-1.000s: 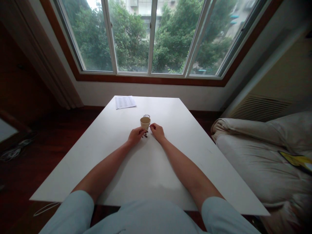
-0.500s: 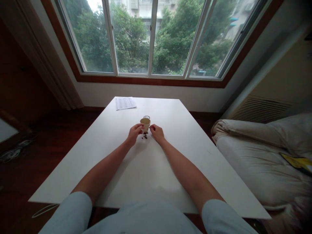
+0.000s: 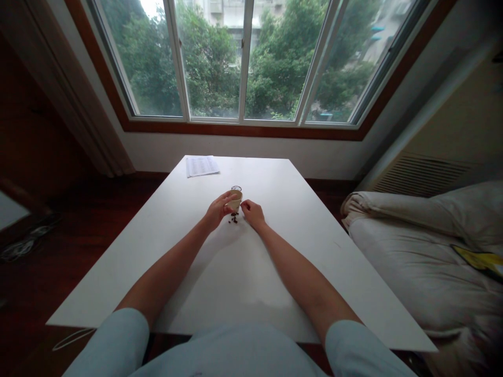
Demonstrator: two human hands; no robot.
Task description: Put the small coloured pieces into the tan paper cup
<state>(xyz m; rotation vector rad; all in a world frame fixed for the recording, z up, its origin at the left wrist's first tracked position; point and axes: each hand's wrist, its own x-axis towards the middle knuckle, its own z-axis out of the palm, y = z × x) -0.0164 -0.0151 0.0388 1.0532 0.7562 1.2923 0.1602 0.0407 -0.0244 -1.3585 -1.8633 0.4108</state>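
Left hand [image 3: 217, 210]: your fingers reach over the paper cup [image 3: 236, 199], grip unclear.
Right hand [image 3: 253, 214]: pinched shut, contents unseen.
Dark bits [image 3: 233, 219]: on table [image 3: 236, 272], at 6 o'clock from cup, between hands.

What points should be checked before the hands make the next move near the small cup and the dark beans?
1. Cup upright on the table: ok.
2. Left hand at the cup rim: ok; whether it holds a bean, cannot tell.
3. Right hand resting on the table beside the beans: ok.
4. Beans remaining on the table: ok, a few.
5. Papers far from the hands: ok.
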